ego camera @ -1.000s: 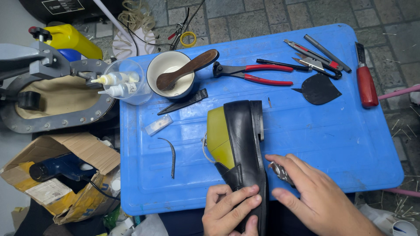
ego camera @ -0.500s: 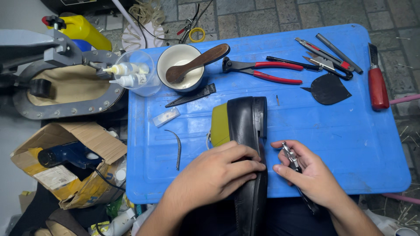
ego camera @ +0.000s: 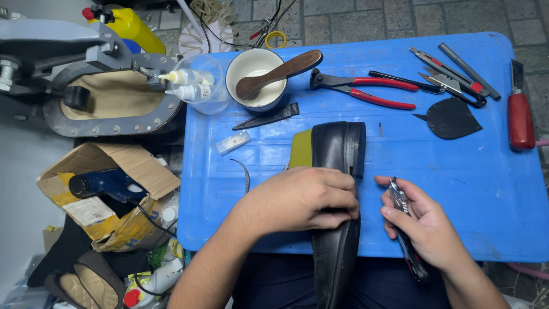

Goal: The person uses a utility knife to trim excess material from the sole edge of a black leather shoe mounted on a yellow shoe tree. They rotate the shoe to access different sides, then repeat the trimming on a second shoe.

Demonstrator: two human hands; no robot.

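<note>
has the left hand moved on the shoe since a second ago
Yes. The left hand has slid up the black shoe, toward its heel and the cream bowl; it now grips the middle.

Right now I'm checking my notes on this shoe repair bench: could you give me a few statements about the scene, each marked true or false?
1. The left hand presses on the black shoe. True.
2. The right hand is empty. False: it holds a small metal tool.
3. The red-handled pliers lie on the blue table. True.
4. The wooden brush lies on the floor. False: it rests across the white bowl.
</note>
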